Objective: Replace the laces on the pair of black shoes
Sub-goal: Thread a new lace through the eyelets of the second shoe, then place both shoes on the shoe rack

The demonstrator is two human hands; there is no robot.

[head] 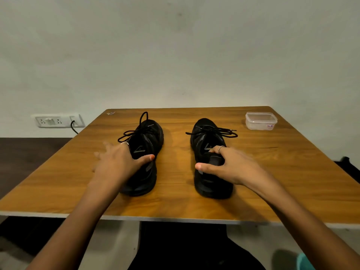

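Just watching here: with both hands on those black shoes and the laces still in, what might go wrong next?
1. The left shoe's laces lie in loose tangled loops, so pulling them out could form a knot.
2. The right hand grips the right shoe only at its collar; tugging the laces might slide the shoe along the smooth table.
3. The left hand looks blurred, perhaps moving fast; it may nudge the left shoe askew.
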